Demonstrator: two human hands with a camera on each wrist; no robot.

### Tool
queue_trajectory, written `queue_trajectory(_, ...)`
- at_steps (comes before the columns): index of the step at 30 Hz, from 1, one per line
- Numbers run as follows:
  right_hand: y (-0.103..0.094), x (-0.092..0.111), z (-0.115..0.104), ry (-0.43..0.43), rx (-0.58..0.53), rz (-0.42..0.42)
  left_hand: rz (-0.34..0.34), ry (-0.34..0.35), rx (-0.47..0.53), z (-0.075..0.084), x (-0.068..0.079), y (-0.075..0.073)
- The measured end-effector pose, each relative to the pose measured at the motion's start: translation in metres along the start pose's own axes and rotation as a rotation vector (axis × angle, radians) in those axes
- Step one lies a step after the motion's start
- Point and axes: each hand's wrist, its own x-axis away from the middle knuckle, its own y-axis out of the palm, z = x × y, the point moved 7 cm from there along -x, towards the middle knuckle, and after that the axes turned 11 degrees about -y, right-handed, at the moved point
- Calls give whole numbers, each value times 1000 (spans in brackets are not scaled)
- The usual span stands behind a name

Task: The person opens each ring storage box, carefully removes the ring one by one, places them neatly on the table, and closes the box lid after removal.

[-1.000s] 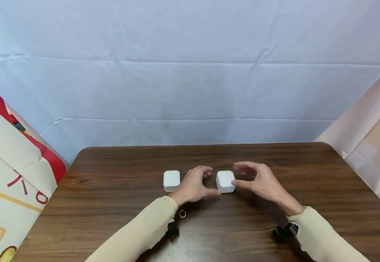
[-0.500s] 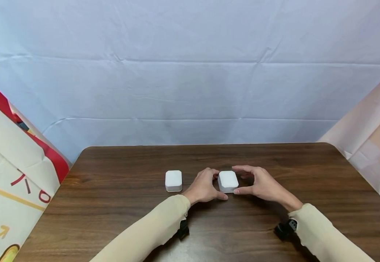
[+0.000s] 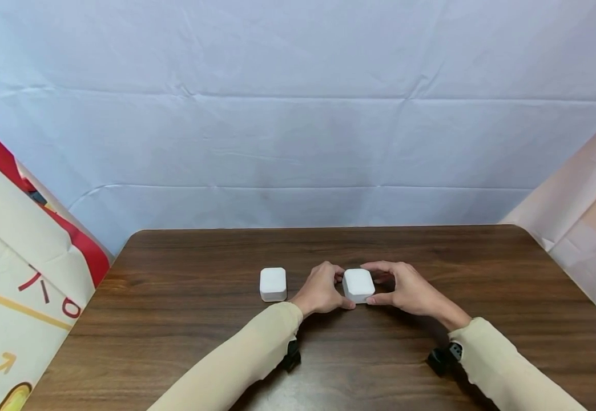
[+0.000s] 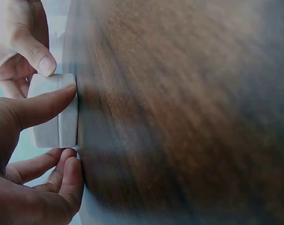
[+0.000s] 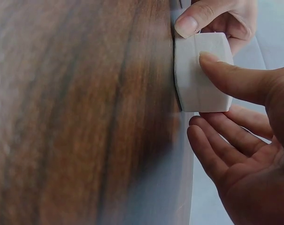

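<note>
Brown table (image 3: 185, 331), white box (image 3: 358, 282), pale cloth (image 3: 298, 125) behind

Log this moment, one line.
Left hand, right hand: holding white squarish box; second white squarish box: apart, leftward; brown wood-grain table: beneath

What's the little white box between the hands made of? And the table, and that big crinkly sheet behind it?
White box: matte plastic or stiff card, maybe; it has a thin seam and no bright shine, so I can't be sure.
Table: looks like wood or a wood-print top, with streaky brown grain and a soft gleam.
Sheet: probably thin cloth, dull, with fold creases.
</note>
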Motion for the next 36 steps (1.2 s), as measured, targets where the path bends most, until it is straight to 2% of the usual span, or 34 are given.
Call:
queue_trajectory(10, 0, -3, 2, 7, -29, -21, 9, 7, -23, 1, -1, -1)
queue_trajectory(17, -1, -7, 2, 5, -65, -67, 28, 23, -37, 1, -2, -2)
queue_trajectory(36, -4, -15, -3, -26, -171, -147, 58, 6, -47, 4, -5, -2)
